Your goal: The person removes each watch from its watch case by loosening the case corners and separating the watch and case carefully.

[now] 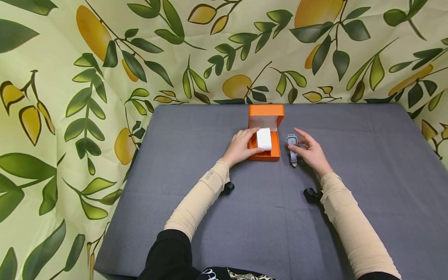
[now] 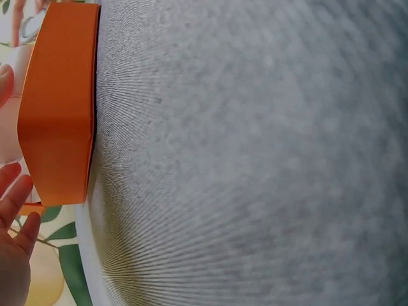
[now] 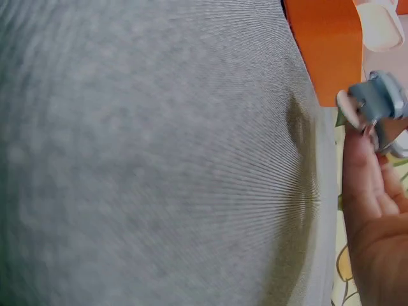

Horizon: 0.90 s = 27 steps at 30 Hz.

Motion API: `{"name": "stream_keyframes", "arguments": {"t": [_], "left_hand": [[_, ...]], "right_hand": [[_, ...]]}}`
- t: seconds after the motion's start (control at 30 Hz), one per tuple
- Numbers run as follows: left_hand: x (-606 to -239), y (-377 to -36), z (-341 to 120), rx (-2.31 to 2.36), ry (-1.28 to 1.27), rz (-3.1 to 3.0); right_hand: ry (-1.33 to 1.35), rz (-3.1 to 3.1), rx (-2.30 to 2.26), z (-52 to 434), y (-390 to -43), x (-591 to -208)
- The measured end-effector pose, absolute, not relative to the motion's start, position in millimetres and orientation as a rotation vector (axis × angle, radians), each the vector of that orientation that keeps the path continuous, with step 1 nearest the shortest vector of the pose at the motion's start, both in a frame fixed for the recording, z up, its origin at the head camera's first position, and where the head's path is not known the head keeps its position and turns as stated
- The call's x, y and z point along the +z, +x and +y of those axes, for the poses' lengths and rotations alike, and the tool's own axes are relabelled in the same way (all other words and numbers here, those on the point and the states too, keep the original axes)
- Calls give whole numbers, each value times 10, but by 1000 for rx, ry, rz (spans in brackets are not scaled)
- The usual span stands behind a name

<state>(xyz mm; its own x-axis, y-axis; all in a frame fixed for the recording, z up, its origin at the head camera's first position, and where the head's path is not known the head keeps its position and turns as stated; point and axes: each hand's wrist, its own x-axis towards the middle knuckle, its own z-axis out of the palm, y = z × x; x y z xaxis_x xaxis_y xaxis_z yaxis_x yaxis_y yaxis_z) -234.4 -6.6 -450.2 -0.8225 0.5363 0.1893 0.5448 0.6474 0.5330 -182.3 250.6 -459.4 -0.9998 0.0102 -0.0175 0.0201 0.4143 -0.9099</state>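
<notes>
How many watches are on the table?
1. The watch lies on the grey table, just right of the orange box, pinched by the right hand. Another might hide inside the box.

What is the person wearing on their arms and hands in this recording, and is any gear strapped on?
Both hands, the left hand and the right hand, are bare. Each forearm has a snug beige sleeve from wrist to past the elbow; the left one bears small dark lettering near the wrist. A black top shows above the left elbow. A small black camera mount sits under each wrist.
</notes>
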Motion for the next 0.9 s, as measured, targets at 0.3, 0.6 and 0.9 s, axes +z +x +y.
{"name": "stream_keyframes", "arguments": {"t": [0.3, 0.6, 0.9], "left_hand": [[-4508, -2354, -81, -885, -910, -2890], [-4460, -2352, -63, -696, -929, -2979], [-4319, -2326, 1, -425, -976, -3027]], "right_hand": [[257, 2640, -1661, 2481, -1825, -4623], [218, 2656, -1574, 2463, -1860, -4678], [222, 2655, -1611, 2467, -1877, -4696]]}}
